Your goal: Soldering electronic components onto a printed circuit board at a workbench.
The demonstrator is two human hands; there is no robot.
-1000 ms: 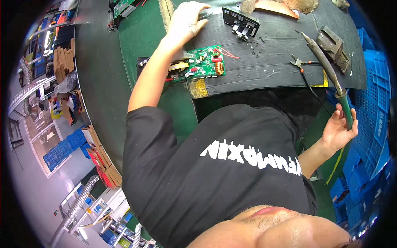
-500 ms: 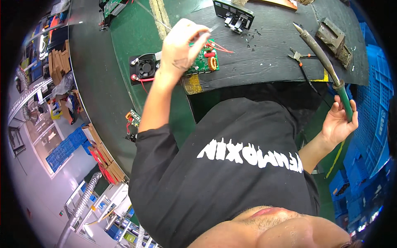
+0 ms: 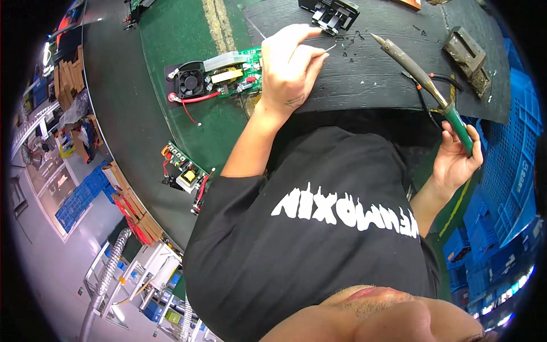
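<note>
My right hand (image 3: 454,159) is closed round the green handle of a soldering iron (image 3: 411,67), its tip pointing up and left over the black bench mat. My left hand (image 3: 290,67) pinches a thin strand of solder wire (image 3: 333,48), whose end sticks out past the fingertips toward the iron's tip but apart from it. Behind the left hand lies a green circuit board (image 3: 250,60), partly hidden by that hand, with a black fan (image 3: 190,83) and a red lead (image 3: 200,98) at its left end. A black bracket-like stand (image 3: 333,16) is just beyond my left fingertips.
Orange-and-black cutters (image 3: 419,85) lie behind the iron. A worn metal iron holder (image 3: 464,54) sits at the right of the bench. A second circuit board (image 3: 185,171) lies on the dark belt side at left. Blue crates (image 3: 515,165) stack up at right.
My left hand has moved right with the solder wire, uncovering more of the fan board. The soldering iron has shifted left, its tip closer to the wire. More of the second board shows.
</note>
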